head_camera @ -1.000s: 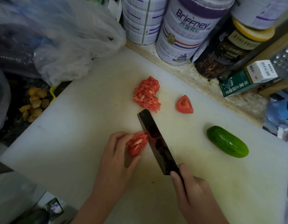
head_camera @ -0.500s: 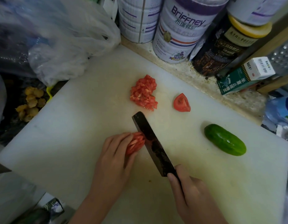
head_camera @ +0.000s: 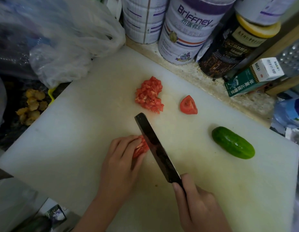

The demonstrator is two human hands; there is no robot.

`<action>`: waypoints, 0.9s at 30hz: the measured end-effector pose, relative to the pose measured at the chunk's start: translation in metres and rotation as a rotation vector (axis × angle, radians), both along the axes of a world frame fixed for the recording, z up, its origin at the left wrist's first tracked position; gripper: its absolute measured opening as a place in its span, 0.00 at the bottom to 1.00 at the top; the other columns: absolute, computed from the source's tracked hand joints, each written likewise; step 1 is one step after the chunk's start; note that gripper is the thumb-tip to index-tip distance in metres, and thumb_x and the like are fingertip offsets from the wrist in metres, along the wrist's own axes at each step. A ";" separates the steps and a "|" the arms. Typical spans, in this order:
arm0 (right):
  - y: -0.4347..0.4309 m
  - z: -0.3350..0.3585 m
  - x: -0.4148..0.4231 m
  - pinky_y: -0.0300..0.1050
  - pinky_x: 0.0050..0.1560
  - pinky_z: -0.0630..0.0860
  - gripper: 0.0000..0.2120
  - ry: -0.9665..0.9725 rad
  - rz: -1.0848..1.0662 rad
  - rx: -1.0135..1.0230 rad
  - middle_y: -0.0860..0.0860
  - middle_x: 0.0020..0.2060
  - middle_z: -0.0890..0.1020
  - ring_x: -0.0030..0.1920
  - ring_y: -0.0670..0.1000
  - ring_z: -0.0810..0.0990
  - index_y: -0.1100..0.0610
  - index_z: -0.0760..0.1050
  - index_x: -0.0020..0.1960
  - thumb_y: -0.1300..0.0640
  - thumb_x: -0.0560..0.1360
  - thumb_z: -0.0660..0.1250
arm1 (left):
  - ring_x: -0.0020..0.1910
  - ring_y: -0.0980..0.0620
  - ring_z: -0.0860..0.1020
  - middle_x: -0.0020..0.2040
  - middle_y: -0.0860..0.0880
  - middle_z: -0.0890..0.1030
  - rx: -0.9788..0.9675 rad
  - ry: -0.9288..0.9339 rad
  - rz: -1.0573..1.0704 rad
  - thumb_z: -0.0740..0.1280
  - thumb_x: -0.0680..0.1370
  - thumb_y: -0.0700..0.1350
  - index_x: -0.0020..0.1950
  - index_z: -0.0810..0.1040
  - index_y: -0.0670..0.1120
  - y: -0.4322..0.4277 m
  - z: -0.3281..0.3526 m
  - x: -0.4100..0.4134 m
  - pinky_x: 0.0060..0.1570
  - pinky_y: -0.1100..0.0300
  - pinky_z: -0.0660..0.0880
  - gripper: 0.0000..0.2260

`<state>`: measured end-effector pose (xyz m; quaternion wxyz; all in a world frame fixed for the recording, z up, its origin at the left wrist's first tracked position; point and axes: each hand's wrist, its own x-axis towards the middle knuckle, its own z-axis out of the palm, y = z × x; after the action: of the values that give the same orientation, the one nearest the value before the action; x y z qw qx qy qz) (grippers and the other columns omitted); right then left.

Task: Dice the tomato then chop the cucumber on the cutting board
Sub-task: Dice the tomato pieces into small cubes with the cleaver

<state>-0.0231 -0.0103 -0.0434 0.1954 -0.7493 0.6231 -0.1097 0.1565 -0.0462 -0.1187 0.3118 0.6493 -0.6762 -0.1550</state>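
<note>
Dark knife (head_camera: pixel 156 148) in right hand (head_camera: pixel 195 203), left hand (head_camera: pixel 118 158) round sliced tomato (head_camera: pixel 141 147).

One wide-angle head camera looks steeply down and slightly forward from close above the cutting board (head_camera: pixel 75 139), with tins (head_camera: pixel 184 39) lining the far edge.

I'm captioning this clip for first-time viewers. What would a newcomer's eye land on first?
The dark knife, gripped by the right hand, slants across the white cutting board, its blade against the tomato piece the left hand holds. Beyond lie a red pile of diced tomato and one wedge; a whole green cucumber lies to the right.
</note>
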 end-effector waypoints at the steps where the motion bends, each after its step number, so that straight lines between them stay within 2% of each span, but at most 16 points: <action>1: 0.001 -0.002 0.001 0.37 0.19 0.56 0.15 0.025 -0.007 -0.012 0.44 0.23 0.63 0.18 0.48 0.66 0.49 0.67 0.47 0.43 0.82 0.45 | 0.54 0.48 0.75 0.56 0.47 0.80 -0.008 -0.004 0.000 0.70 0.74 0.46 0.58 0.81 0.40 0.000 0.000 0.000 0.57 0.61 0.71 0.15; 4: 0.001 -0.008 0.002 0.40 0.17 0.57 0.16 0.076 0.002 -0.065 0.46 0.23 0.69 0.17 0.53 0.66 0.51 0.66 0.46 0.44 0.82 0.45 | 0.53 0.48 0.75 0.54 0.47 0.80 -0.032 -0.025 0.002 0.71 0.74 0.46 0.58 0.81 0.40 -0.002 -0.001 0.000 0.55 0.60 0.71 0.15; 13: 0.002 -0.007 0.007 0.39 0.17 0.58 0.16 0.099 -0.008 -0.078 0.47 0.23 0.69 0.16 0.52 0.66 0.50 0.66 0.46 0.45 0.82 0.44 | 0.52 0.47 0.72 0.52 0.44 0.77 -0.010 -0.062 -0.017 0.66 0.76 0.48 0.60 0.79 0.37 -0.006 -0.003 0.001 0.51 0.60 0.70 0.18; 16: 0.002 -0.007 0.008 0.38 0.16 0.57 0.16 0.121 -0.004 -0.074 0.47 0.23 0.70 0.16 0.53 0.66 0.51 0.66 0.46 0.45 0.82 0.44 | 0.51 0.47 0.73 0.51 0.44 0.76 -0.006 -0.048 -0.019 0.69 0.75 0.48 0.59 0.80 0.38 -0.007 -0.003 0.002 0.50 0.60 0.70 0.18; 20: 0.000 -0.009 0.010 0.36 0.16 0.56 0.16 0.145 0.007 -0.083 0.47 0.24 0.71 0.16 0.53 0.67 0.51 0.64 0.45 0.46 0.82 0.43 | 0.51 0.47 0.72 0.51 0.45 0.77 -0.002 -0.032 -0.012 0.69 0.73 0.47 0.58 0.81 0.39 -0.009 -0.002 0.002 0.52 0.61 0.69 0.16; 27: 0.002 -0.016 0.020 0.36 0.15 0.59 0.18 0.259 -0.032 -0.084 0.50 0.23 0.72 0.15 0.53 0.68 0.54 0.65 0.45 0.48 0.83 0.41 | 0.50 0.48 0.71 0.50 0.46 0.77 0.011 0.026 -0.021 0.64 0.75 0.49 0.56 0.81 0.39 -0.012 0.002 0.001 0.53 0.65 0.65 0.16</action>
<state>-0.0033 -0.0078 -0.0592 0.0802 -0.7549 0.6497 -0.0413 0.1574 -0.0585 -0.1170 0.3153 0.6418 -0.6779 -0.1703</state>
